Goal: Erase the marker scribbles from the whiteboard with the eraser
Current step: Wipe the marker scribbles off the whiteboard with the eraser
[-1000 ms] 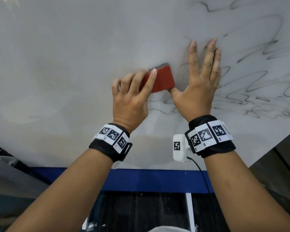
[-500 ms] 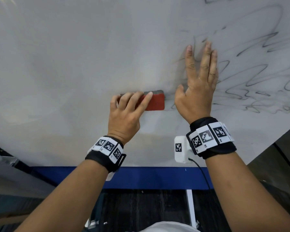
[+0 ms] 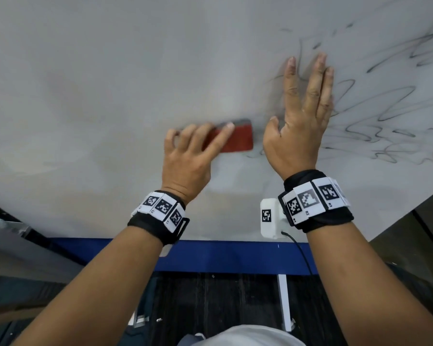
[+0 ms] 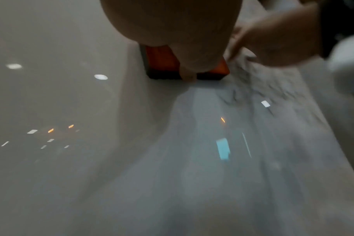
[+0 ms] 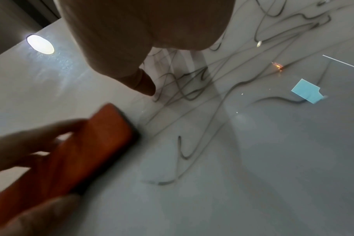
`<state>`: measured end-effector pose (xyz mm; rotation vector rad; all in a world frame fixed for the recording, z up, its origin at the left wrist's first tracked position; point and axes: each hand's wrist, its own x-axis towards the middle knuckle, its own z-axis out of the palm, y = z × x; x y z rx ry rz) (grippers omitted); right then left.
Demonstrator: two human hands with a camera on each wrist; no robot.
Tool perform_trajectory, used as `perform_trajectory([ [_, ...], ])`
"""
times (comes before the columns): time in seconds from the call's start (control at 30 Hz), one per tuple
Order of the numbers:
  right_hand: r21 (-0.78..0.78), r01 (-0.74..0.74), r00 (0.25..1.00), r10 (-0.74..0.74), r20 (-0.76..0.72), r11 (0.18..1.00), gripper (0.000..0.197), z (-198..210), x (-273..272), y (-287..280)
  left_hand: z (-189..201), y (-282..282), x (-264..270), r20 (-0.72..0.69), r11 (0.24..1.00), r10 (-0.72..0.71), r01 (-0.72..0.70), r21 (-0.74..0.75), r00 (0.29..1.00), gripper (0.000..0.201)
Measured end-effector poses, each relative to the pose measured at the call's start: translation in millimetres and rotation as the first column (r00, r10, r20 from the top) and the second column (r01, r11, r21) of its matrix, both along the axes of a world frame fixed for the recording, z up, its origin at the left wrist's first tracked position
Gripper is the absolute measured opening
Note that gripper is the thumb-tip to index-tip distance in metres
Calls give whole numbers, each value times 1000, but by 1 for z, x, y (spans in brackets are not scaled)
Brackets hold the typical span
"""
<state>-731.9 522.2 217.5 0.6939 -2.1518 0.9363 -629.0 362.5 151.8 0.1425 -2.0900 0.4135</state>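
The whiteboard [image 3: 110, 83] fills the head view, with black marker scribbles [image 3: 385, 108] covering its right part. My left hand [image 3: 193, 146] grips a red eraser [image 3: 238, 141] with a dark felt edge and presses it to the board, just left of my right thumb. My right hand [image 3: 303, 116] lies flat on the board, fingers straight and pointing up, over the left end of the scribbles. The left wrist view shows the eraser [image 4: 162, 62] under my fingers. In the right wrist view the eraser [image 5: 81, 151] is blurred, beside scribbles [image 5: 192, 89].
A blue frame strip [image 3: 223, 255] runs along the board's lower edge, with dark floor below it. A white tagged camera unit [image 3: 270, 218] with a black cable hangs at my right wrist. The board's right edge [image 3: 410, 196] slants off toward the lower right.
My left hand has swept the eraser down the board, from beside my right fingers to level with my right palm. Lines there have faded. My right hand stays flat.
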Motion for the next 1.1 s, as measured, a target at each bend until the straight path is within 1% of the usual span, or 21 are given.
perform_trajectory([
  [0.07, 2, 2, 1000, -2, 0, 1000, 89, -1, -1, 0, 1, 7, -3, -140, 974, 109, -78, 211, 984, 69],
  [0.1, 8, 5, 1000, -5, -4, 1000, 89, -2, -1, 1, -2, 15, -6, -167, 944, 160, -102, 312, 973, 71],
  [0.13, 15, 5, 1000, -5, -10, 1000, 88, -3, -1, 1, -6, 24, -9, -162, 916, 187, -112, 385, 969, 74],
  [0.17, 18, 4, 1000, -4, -15, 1000, 88, -4, -2, 2, -13, 33, -12, -140, 908, 178, -108, 405, 974, 75],
  [0.2, 20, 3, 1000, -3, -16, 1000, 87, -5, -3, 2, -20, 40, -14, -108, 925, 132, -83, 371, 985, 74],
  [0.27, 21, -4, 1000, 5, -10, 1000, 87, -5, -3, 3, -30, 42, -15, -16, 975, 21, -17, 221, 1000, 69],
  [0.3, 18, -9, 1000, 9, -10, 1000, 87, -5, -3, 2, -31, 37, -13, 19, 986, -10, 7, 164, 1000, 66],
  [0.37, 0, -16, 1000, 16, -15, 1000, 89, -4, -2, 3, -22, 29, -11, 55, 991, -52, 45, 124, 997, 64],
  [0.4, -29, -33, 999, 32, -13, 999, 90, -6, -1, 3, -16, 26, -9, 61, 991, -69, 61, 120, 996, 63],
  [0.47, -154, -107, 994, 111, 19, 982, 87, -13, 7, 3, -1, 24, -7, 35, 986, -101, 96, 135, 994, 61],
  [0.5, -216, -148, 986, 160, 37, 965, 84, -20, 13, 2, 5, 23, -8, 11, 980, -122, 118, 161, 993, 58],
  [0.53, -245, -183, 979, 199, 44, 952, 80, -29, 21, -1, 12, 23, -9, -8, 970, -148, 147, 196, 989, 54],
  [0.63, -162, -256, 963, 266, 43, 953, 71, -58, 38, -12, 25, 25, -10, 7, 936, -235, 224, 272, 972, 43],
  [0.67, -142, -251, 964, 261, 51, 957, 69, -63, 40, -17, 28, 23, -9, 26, 924, -262, 243, 295, 965, 42],
  [0.73, -159, -198, 978, 207, 42, 967, 63, -67, 39, -25, 33, 21, -7, 51, 906, -294, 262, 332, 954, 43],
  [0.8, -204, -139, 989, 145, 14, 969, 55, -69, 35, -30, 37, 19, -2, 76, 914, -249, 208, 348, 966, 53],
  [0.87, -255, -101, 993, 112, 28, 962, 52, -74, 35, -33, 41, 18, 5, 112, 911, -113, 58, 408, 987, 78],
  [0.93, -304, -67, 992, 96, 80, 950, 53, -81, 39, -39, 43, 16, 10, 126, 863, 12, -74, 500, 992, 99],
  [0.97, -326, -59, 988, 101, 114, 944, 55, -85, 42, -42, 43, 16, 12, 139, 847, 57, -122, 517, 989, 105],
  [1.03, -358, -55, 978, 123, 170, 932, 56, -90, 47, -48, 40, 15, 12, 165, 847, 103, -174, 502, 981, 111],
  [1.1, -364, -47, 969, 131, 210, 930, 58, -89, 49, -50, 37, 15, 10, 184, 851, 106, -185, 492, 977, 112],
])
